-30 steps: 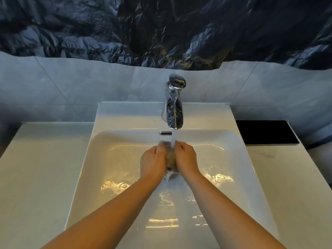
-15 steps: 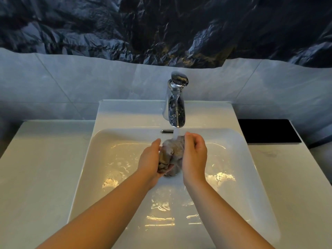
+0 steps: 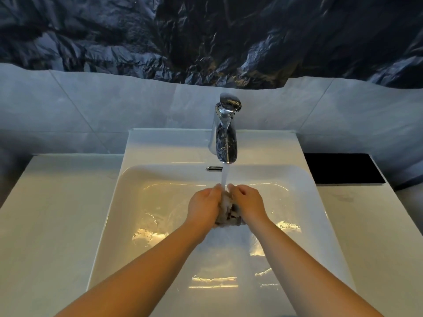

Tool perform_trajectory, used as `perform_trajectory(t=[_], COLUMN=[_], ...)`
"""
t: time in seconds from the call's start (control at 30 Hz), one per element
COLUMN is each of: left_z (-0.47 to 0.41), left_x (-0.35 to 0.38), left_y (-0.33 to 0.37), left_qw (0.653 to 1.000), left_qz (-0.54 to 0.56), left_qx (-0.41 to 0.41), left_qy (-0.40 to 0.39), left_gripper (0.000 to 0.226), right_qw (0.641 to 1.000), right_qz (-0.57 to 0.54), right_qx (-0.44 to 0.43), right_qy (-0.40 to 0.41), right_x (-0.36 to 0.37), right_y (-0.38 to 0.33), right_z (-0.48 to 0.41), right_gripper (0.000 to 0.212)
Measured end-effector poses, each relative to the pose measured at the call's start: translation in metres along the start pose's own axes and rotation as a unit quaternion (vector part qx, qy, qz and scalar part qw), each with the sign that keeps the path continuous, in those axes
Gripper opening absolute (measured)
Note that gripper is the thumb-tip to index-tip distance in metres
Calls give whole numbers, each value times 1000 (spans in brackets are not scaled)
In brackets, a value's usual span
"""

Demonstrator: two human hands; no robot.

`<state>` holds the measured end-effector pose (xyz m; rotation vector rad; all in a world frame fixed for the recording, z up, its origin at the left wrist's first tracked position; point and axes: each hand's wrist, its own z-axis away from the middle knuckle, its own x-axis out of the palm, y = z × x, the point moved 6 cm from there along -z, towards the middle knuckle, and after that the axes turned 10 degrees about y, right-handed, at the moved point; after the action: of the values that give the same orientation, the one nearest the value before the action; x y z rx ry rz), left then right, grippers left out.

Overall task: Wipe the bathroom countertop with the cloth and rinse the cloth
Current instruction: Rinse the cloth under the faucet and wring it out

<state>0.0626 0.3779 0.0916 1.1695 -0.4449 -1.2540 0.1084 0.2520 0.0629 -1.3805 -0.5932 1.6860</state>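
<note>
One cloth (image 3: 229, 210), wadded, was squeezed between two hands, left hand (image 3: 203, 208) and right hand (image 3: 248, 204), fingers curled round it, over one sink (image 3: 137, 202) in the surface (image 3: 50, 213). One tap (image 3: 225, 131) ran onto it. Both hands had drawn closer together than half a second earlier.

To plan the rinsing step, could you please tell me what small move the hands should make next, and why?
Probably squeeze and knead the cloth under the water stream: the left hand and right hand grip it bunched between them, directly below the running faucet, over the sink.
</note>
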Motion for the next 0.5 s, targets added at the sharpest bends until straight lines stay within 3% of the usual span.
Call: perform_trajectory(t=[0.13, 0.33, 0.4, 0.5], left_z=[-16, -18, -12, -5], left_x=[-22, -20, -12, -7], left_y=[-7, -24, -23, -9], left_qw=[999, 995, 993, 996], left_qz=[-34, -2, 35, 36], left_qx=[-18, -96, -113, -68], left_qy=[10, 0, 20, 51], left_gripper=[47, 47, 48, 48], right_qw=[997, 953, 961, 979], right_qz=[-38, -291, -271, -172], right_qx=[-54, 81, 50, -27], right_qy=[47, -3, 31, 107], right_x=[-27, -10, -2, -6], right_y=[-13, -19, -29, -37], right_z=[2, 34, 49, 53], right_gripper=[25, 21, 19, 12])
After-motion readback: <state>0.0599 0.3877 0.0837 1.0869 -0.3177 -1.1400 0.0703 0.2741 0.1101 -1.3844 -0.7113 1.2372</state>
